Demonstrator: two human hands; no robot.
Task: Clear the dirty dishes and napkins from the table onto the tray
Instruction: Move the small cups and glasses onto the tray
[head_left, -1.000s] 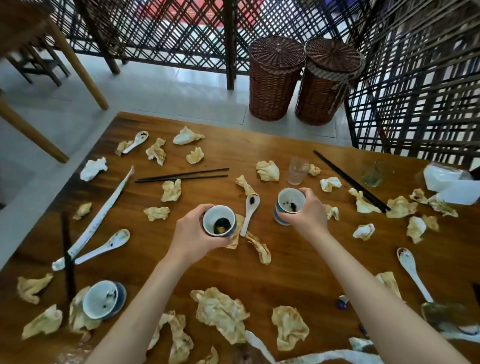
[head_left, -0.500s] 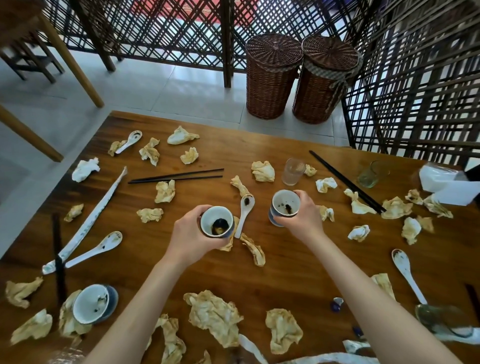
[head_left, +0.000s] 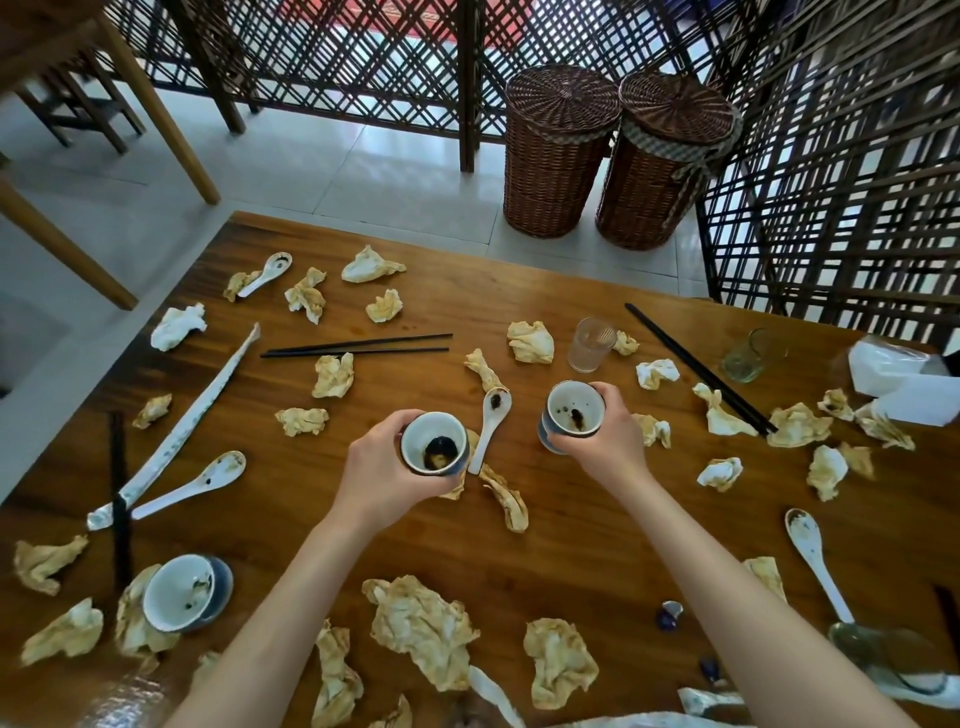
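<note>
Glazed round cup (head_left: 434, 443), left hand (head_left: 382, 478), crumpled napkins (head_left: 423, 629)

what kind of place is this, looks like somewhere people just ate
Probably a restaurant or teahouse dining area: a wooden table strewn with crumpled napkins, chopsticks and soup spoons, with lattice screens around it.

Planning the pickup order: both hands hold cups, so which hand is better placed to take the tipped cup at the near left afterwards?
Left. The left hand is on the tipped cup's side; the right hand would have to cross over.
</note>
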